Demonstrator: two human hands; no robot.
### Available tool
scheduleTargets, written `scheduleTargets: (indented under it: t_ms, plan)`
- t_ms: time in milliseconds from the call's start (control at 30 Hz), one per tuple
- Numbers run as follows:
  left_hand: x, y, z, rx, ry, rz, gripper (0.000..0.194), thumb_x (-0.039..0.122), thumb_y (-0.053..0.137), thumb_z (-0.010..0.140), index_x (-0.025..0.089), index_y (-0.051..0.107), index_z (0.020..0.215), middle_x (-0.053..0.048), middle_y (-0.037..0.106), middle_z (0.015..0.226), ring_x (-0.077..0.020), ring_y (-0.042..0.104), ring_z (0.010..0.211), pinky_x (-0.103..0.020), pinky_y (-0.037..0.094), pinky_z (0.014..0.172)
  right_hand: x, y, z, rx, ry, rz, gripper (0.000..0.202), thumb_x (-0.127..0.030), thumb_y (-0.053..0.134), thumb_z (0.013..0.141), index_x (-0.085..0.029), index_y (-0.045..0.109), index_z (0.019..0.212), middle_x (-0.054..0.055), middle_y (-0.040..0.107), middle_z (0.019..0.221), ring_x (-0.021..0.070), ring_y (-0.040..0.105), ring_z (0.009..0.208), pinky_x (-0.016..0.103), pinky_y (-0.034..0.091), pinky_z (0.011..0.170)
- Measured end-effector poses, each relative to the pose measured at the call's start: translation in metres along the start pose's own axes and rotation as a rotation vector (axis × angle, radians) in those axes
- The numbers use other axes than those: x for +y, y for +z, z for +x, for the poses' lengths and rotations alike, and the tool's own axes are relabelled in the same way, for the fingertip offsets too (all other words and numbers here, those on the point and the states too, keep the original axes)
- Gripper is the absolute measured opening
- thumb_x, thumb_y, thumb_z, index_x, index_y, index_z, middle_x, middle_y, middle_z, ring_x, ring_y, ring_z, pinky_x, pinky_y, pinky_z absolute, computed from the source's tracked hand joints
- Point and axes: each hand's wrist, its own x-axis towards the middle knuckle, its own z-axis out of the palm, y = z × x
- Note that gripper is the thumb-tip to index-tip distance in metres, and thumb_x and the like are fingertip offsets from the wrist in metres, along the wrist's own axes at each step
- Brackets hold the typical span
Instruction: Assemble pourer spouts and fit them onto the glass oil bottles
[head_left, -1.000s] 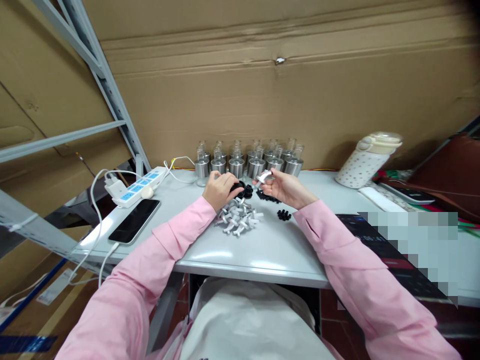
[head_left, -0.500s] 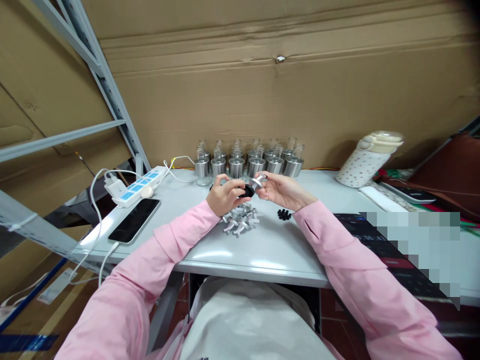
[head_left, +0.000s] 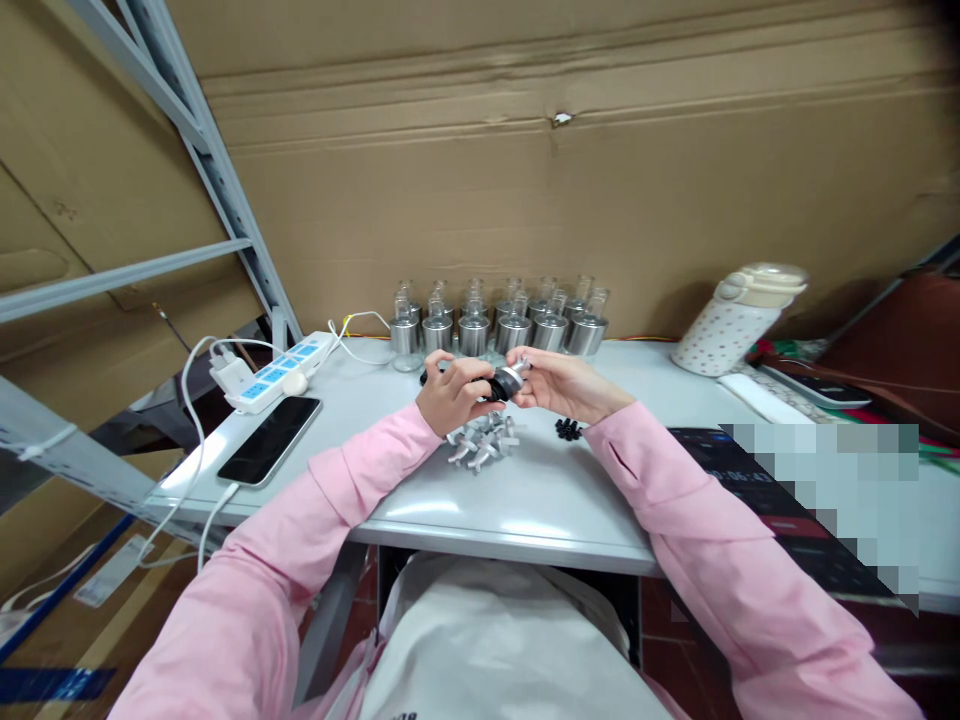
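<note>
Over the middle of the table, my left hand (head_left: 456, 393) is closed on a black round part (head_left: 501, 386). My right hand (head_left: 559, 384) pinches a silver metal piece (head_left: 514, 374), which meets the black part between the two hands. Below them lies a pile of silver metal pieces (head_left: 480, 446). A small cluster of black parts (head_left: 568, 429) sits beneath my right wrist. Behind the hands stand several glass bottles with silver bands (head_left: 514, 333) in rows. My left fingers partly hide the black part.
On the left are a power strip (head_left: 281, 376) with white cables and a black phone (head_left: 270, 441). A dotted bottle (head_left: 731, 320) stands at the back right, near a white strip (head_left: 765, 400). The table's front edge (head_left: 510, 548) runs before my body.
The silver piece has come up against the black part, closing the angle between them. Both hands have shifted only slightly.
</note>
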Motion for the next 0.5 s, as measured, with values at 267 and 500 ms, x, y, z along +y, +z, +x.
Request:
scheduleTargets:
  t_ms: [267, 500]
  plan:
    - [0.0003, 0.0002, 0.0067, -0.096, -0.081, -0.192, 0.059, 0.067, 0.032, 0.081, 0.017, 0.038, 0.113, -0.014, 0.059, 0.108, -0.0213, 0.054, 0.103, -0.039, 0.03, 0.089, 0.0021, -0.0005, 0.0018, -0.002, -0.012, -0.018, 0.008, -0.025, 0.051, 0.083, -0.018, 0.053, 0.085, 0.001, 0.063, 0.078, 0.0108, 0.059, 0.059, 0.024, 0.046, 0.058]
    - [0.0024, -0.0019, 0.0082, -0.152, 0.098, -0.201, 0.061, 0.062, 0.036, 0.083, 0.014, 0.04, 0.12, -0.013, 0.06, 0.104, -0.0222, 0.054, 0.1, -0.036, 0.035, 0.084, 0.0079, -0.004, 0.0034, -0.042, 0.035, -0.029, 0.012, -0.029, 0.054, 0.082, -0.017, 0.051, 0.084, 0.0, 0.061, 0.07, 0.0113, 0.06, 0.059, 0.021, 0.043, 0.053]
